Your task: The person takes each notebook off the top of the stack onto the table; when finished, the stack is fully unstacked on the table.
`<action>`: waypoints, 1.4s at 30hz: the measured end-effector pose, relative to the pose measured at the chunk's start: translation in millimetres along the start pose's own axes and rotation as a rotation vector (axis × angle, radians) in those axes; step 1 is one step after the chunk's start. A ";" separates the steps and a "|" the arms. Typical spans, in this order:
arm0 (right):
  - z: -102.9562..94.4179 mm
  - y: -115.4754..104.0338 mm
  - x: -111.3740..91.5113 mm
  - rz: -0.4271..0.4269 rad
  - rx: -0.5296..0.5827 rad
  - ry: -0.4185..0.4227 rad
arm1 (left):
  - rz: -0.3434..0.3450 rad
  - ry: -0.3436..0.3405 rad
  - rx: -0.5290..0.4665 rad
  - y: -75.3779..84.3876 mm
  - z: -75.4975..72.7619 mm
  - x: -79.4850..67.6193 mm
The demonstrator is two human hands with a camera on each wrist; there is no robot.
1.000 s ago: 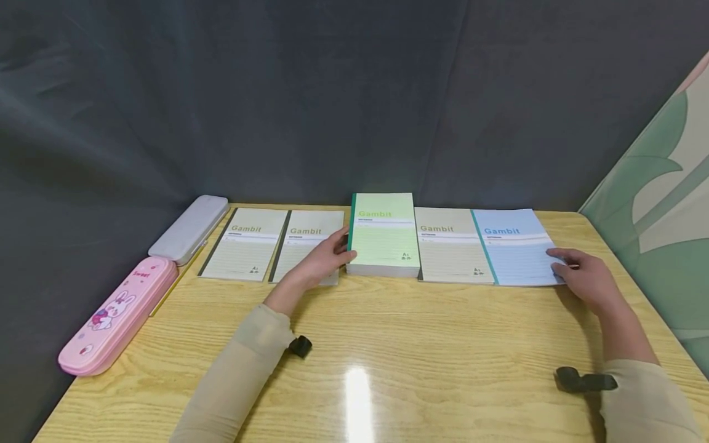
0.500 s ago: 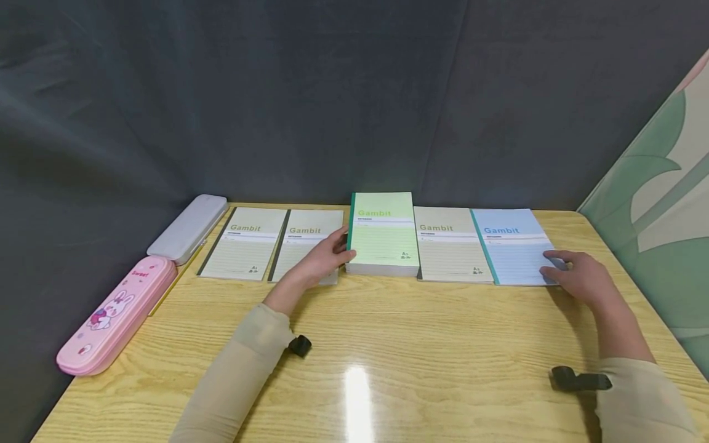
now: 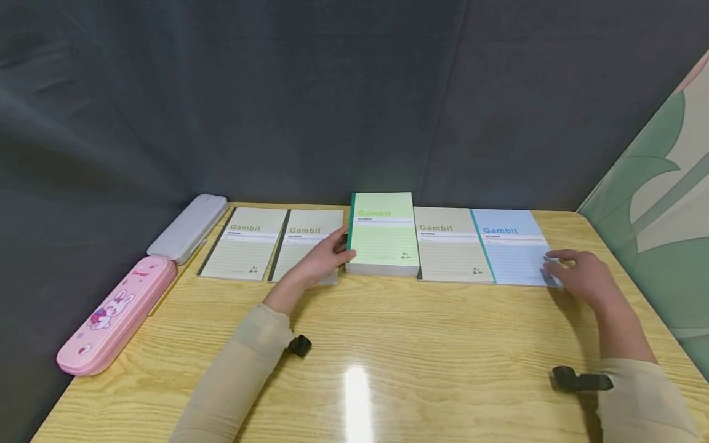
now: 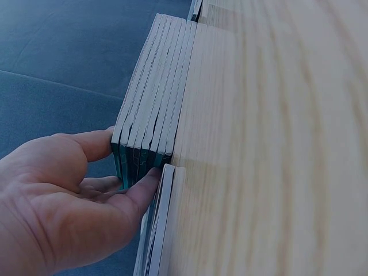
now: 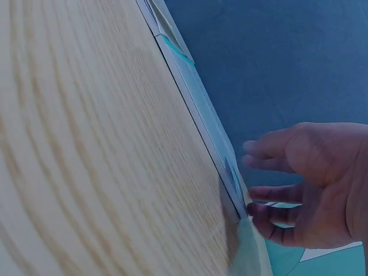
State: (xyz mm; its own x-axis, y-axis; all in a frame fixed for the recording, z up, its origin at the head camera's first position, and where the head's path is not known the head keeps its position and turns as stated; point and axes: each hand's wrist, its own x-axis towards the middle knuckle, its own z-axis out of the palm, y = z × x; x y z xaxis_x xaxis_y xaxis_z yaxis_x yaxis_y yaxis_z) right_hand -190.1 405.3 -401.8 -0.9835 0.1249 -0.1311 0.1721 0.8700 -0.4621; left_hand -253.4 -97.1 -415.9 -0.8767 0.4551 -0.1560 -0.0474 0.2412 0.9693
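Note:
A thick stack of green-covered notebooks (image 3: 383, 231) stands at the middle of the table's far side. My left hand (image 3: 321, 258) touches its dark green spine side; in the left wrist view the fingertips lie against the spines (image 4: 135, 161) of several notebooks. Under that hand lies part of a beige notebook (image 3: 310, 237). A blue notebook (image 3: 512, 246) lies flat at the right end of the row. My right hand (image 3: 581, 277) is at its right edge, fingers loosely bent and spread, holding nothing. In the right wrist view the lower fingertips are close to that edge; contact is unclear.
Another beige notebook (image 3: 244, 240) lies at left and one more beige notebook (image 3: 448, 246) sits between stack and blue notebook. A pink pencil case (image 3: 119, 314), a pale case (image 3: 188, 229) and a yellow pencil (image 3: 177, 278) line the left edge. A dark curtain (image 3: 332, 98) hangs behind.
My right hand shifts left over the blue notebook's edge, then back slightly right. The blue notebook's right side moves a little left. The left hand keeps its place at the stack.

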 end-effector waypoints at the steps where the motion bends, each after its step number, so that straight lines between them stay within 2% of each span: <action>1: 0.7 -0.8 0.1 0.002 0.020 0.034 | 0.001 -0.002 0.003 -0.1 -0.4 -0.2; 5: 3.8 -10.0 0.6 0.021 0.164 0.160 | 0.006 -0.009 0.006 -0.1 -1.5 -0.5; 8: 8.4 -21.9 1.3 0.014 0.306 0.203 | 0.007 -0.009 0.004 -0.7 -2.0 0.0; 11: 14.8 -36.4 2.3 -0.033 0.445 0.181 | 0.006 -0.008 0.000 -1.0 -2.0 0.7; 14: 20.3 -53.2 3.3 -0.090 0.531 0.119 | 0.007 -0.008 -0.007 -0.6 -1.7 1.3; 21: 44.1 -88.8 7.8 -0.246 0.608 -0.031 | 0.005 -0.006 -0.016 -0.1 -0.9 0.9; 25: 60.0 -109.2 11.4 -0.264 0.650 -0.096 | 0.004 -0.004 -0.016 -1.1 -0.9 0.6; 35: 84.9 -154.1 18.8 -0.305 0.741 -0.154 | 0.012 -0.019 -0.019 -5.7 -0.7 3.5; 42: 101.4 -174.9 22.0 -0.308 0.717 -0.167 | 0.012 -0.006 -0.034 -4.5 -0.3 2.7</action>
State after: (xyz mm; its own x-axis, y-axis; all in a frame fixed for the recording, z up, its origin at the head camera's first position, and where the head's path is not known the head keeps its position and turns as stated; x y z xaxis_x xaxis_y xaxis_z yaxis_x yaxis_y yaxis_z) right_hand -236.1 207.5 -412.8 -0.9810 -0.1936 -0.0085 -0.0565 0.3274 -0.9432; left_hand -255.7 -97.2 -420.6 -0.8746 0.4624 -0.1456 -0.0535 0.2064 0.9770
